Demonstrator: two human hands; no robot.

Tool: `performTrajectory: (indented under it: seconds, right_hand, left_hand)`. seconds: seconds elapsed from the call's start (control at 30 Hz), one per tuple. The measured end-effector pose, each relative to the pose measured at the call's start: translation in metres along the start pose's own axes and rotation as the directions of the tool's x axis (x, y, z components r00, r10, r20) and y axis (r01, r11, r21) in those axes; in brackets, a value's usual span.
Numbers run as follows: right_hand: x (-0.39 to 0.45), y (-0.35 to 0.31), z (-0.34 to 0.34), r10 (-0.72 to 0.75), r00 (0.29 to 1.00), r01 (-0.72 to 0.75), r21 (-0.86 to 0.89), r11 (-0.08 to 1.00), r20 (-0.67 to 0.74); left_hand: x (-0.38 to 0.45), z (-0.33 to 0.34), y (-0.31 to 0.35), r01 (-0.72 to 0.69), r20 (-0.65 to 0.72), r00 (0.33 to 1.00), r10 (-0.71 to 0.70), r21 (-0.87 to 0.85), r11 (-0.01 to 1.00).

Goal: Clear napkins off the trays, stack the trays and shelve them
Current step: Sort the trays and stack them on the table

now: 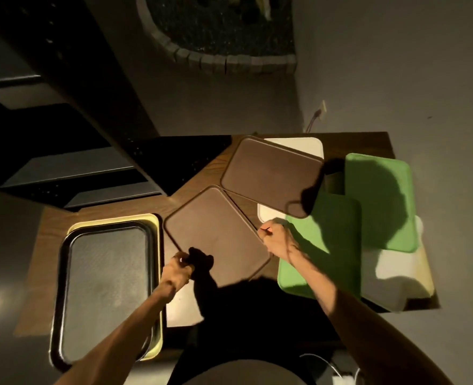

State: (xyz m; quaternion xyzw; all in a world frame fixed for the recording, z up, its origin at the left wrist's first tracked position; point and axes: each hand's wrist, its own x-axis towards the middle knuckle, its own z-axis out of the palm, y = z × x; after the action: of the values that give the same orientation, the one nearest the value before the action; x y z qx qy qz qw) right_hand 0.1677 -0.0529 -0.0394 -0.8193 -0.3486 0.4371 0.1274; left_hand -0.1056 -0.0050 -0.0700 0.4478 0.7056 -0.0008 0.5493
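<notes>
A brown tray (pixel 218 232) lies tilted in the middle of the wooden table (pixel 199 170). My left hand (pixel 180 266) grips its near left edge and my right hand (pixel 275 238) grips its right corner. A second brown tray (pixel 268 173) lies behind it, partly over a white tray (pixel 299 145). On the left a black tray (pixel 104 284) sits on a yellow tray (pixel 157 273). Two green trays (pixel 338 234) (pixel 379 201) overlap on the right. A white tray (pixel 182 309) shows under the held one. No napkins are visible.
Dark metal shelving (pixel 71 151) stands at the back left of the table. More white and pale yellow trays (pixel 402 276) lie under the green ones at the right edge. A wall outlet with a plugged cord (pixel 320 112) is behind the table.
</notes>
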Motion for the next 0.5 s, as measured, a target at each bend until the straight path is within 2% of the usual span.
performTrajectory:
  seconds: [0.13,0.3,0.5]
  right_hand:
    - [0.015,0.012,-0.028,-0.043,0.996,0.036,-0.081,0.996,-0.083]
    - [0.035,0.022,-0.051,-0.221,0.956,0.136,-0.376,0.917,-0.193]
    - [0.064,0.030,-0.056,-0.300,0.947,0.185,-0.568,0.802,-0.115]
  left_hand:
    - [-0.005,0.024,0.002,0.116,-0.094,0.986,-0.134,-0.184,0.976]
    - [0.001,0.041,0.000,0.202,-0.221,0.937,-0.271,-0.290,0.936]
    - [0.010,0.050,-0.006,0.232,-0.289,0.887,-0.360,-0.396,0.888]
